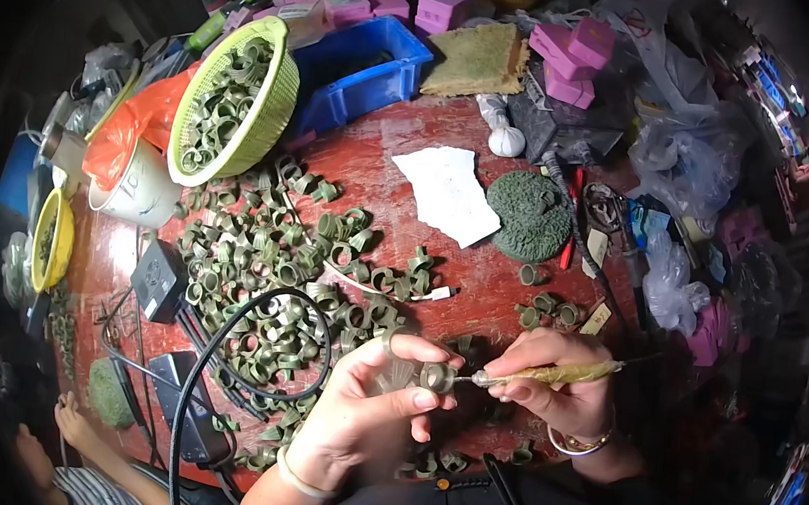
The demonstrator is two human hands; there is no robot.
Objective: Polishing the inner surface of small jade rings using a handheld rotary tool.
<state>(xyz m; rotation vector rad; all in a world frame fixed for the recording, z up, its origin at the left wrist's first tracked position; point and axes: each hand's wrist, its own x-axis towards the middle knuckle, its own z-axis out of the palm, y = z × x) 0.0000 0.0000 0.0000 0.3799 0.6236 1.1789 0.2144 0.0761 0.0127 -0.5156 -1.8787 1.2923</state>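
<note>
Greenish ring (pixel 437 378) sat in the pinched grip of left hand (pixel 363 398), right hand (pixel 565 394) clasping yellow-handled tool (pixel 569 374) pointed at it.

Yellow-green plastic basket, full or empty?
Not empty: dark green curved pieces lie piled inside the basket; I cannot tell how deep.

Hands (pixel 359 407) holding ring (pixel 438 378) and yellow-handled tool (pixel 567 374), heaped green rings (pixel 259 267), red table (pixel 365 148)

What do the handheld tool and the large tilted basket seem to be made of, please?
The tool has a probably metal tip, gleaming grey; its handle seems wrapped in yellowish tape, core hidden. The basket looks like moulded plastic, slightly glossy with perforated walls.
</note>
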